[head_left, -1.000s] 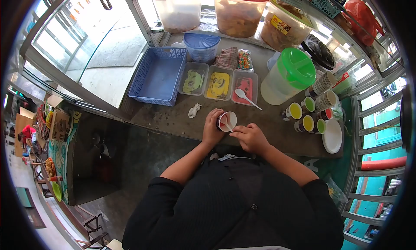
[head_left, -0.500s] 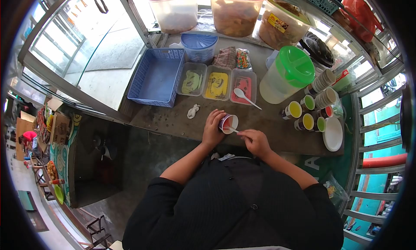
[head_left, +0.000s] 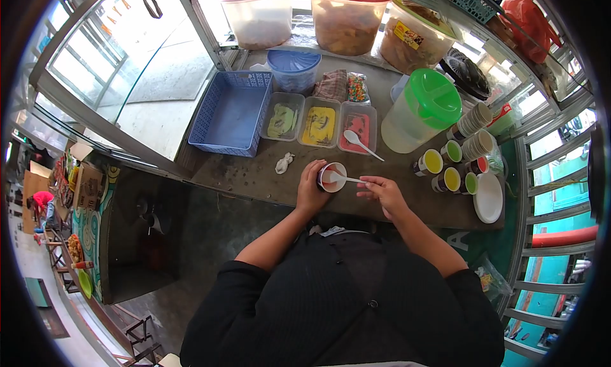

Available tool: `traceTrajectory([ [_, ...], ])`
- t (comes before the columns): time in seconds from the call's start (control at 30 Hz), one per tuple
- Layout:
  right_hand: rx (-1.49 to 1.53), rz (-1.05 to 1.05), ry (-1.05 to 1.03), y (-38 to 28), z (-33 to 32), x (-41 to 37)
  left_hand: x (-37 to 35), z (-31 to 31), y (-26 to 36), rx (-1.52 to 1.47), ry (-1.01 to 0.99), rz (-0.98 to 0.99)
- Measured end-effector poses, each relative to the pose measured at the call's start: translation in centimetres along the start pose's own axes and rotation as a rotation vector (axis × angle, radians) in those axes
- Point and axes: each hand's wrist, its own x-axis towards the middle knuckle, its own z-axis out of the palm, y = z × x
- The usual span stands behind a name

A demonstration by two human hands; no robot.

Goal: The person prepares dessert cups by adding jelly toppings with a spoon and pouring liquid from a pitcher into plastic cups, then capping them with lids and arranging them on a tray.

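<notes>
My left hand [head_left: 311,190] is wrapped round a paper cup [head_left: 324,186] near the counter's front edge, with pinkish-red stuff inside. A white plastic spoon [head_left: 349,179] has its bowl over the cup's mouth, and my right hand [head_left: 383,194] pinches the end of its handle. Beyond the cup, three clear tubs stand in a row: one with a green paste [head_left: 281,121], one with a yellow paste [head_left: 319,125], and one with a red paste [head_left: 360,128]. A second white spoon [head_left: 363,144] lies across the red tub. A crumpled white tissue [head_left: 284,163] lies left of the cup.
A blue basket [head_left: 202,142] stands at the left. To the right are a green-lidded pitcher [head_left: 420,110], several filled cups [head_left: 431,163], stacked paper cups [head_left: 477,144] and white plates [head_left: 489,198]. Large lidded tubs [head_left: 350,23] line the back. A person [head_left: 43,205] is far left.
The spoon has lifted and now lies more level over the cup's mouth. My right hand has shifted slightly right and up, and the cup's opening faces me more.
</notes>
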Motion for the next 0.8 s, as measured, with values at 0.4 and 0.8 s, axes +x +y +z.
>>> traceTrajectory([
  [0.4, 0.092, -0.186, -0.072, -0.1, 1.3, 2.6, 0.1, -0.5, 0.3, -0.121, -0.010, -0.195],
  [0.8, -0.866, -0.692, 0.026, -3.9, 2.1, 1.4, 0.2, -0.5, 0.3, -0.063, -0.030, -0.156],
])
